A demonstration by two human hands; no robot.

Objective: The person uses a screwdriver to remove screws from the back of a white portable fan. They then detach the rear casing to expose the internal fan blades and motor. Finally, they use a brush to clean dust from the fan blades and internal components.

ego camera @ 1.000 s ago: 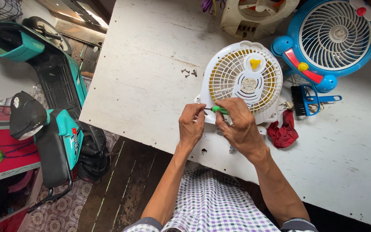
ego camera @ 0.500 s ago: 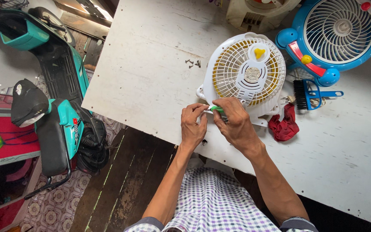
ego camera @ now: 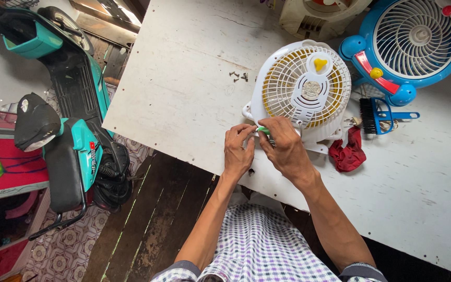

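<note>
We pinch a green-handled tool (ego camera: 263, 130) in right hand (ego camera: 284, 147) | left hand (ego camera: 237, 151) closes on it, steadying at white fan (ego camera: 304, 89)'s 7 o'clock | screws (ego camera: 238, 77) parked at 10 o'clock.

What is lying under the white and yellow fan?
The white and yellow fan lies flat on the white table. Its white base pokes out beneath; both hands cover its near edge, holding a green tool.
</note>
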